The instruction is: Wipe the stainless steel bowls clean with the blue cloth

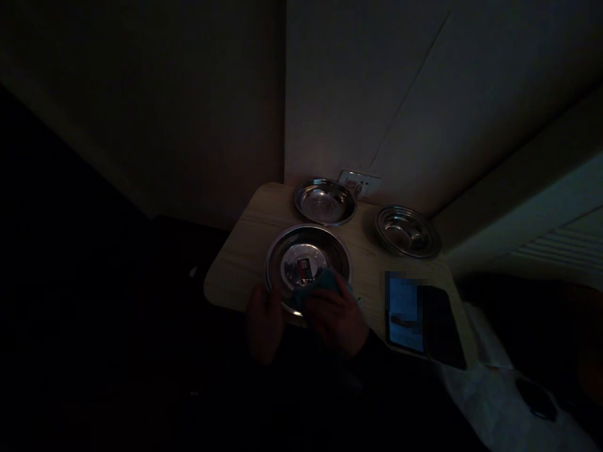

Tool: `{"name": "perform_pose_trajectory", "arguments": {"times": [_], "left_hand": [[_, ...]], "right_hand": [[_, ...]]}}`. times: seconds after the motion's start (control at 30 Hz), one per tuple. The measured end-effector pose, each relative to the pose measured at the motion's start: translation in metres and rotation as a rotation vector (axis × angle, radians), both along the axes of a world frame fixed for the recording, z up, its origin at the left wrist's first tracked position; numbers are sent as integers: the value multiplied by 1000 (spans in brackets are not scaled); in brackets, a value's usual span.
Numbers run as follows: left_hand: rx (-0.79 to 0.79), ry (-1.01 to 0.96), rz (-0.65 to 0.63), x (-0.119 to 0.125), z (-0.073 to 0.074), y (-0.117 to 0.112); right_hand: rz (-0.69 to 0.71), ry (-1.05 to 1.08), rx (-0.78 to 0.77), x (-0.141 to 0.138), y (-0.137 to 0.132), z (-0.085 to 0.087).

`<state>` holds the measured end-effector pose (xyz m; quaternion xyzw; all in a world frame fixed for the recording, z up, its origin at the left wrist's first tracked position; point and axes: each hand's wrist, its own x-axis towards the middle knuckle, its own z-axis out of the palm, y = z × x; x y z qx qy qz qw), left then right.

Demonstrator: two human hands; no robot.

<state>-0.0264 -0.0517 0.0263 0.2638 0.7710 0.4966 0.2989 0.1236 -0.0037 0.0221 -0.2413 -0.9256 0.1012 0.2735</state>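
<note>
A round steel bowl (308, 233) with a small dark label on its bottom sits at the front of a small table (245, 251). My left hand (264, 321) is closed at the bowl's near left rim, thumb on the edge. In my right hand (335, 319) is a bunched teal cloth (316, 285), pressed inside the bowl at its near right side. Darkness hides most of the fingers' detail and the cloth's far folds.
Behind stand another steel bowl (325, 202) and, to the right, a steel bowl with a stepped rim (407, 232). A lit phone or tablet (406, 314) in a dark folding case lies at the right. A wall socket (360, 182) is just behind the table.
</note>
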Motion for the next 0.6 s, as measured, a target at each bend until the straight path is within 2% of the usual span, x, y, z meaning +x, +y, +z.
{"name": "perform_pose_trajectory", "arguments": {"times": [0.2, 0.3, 0.4, 0.5, 0.6], "left_hand": [[34, -46, -41, -5, 0, 5], [2, -92, -28, 0, 1, 6], [-19, -119, -77, 10, 3, 0], [-58, -83, -109, 15, 2, -5], [-112, -21, -84, 13, -2, -7]], "right_hand": [[-51, -46, 1, 34, 16, -1], [-85, -25, -23, 30, 13, -5], [-98, -17, -27, 19, 6, -8], [-78, -25, -25, 15, 2, -8], [-61, -22, -3, 21, 2, -5]]}}
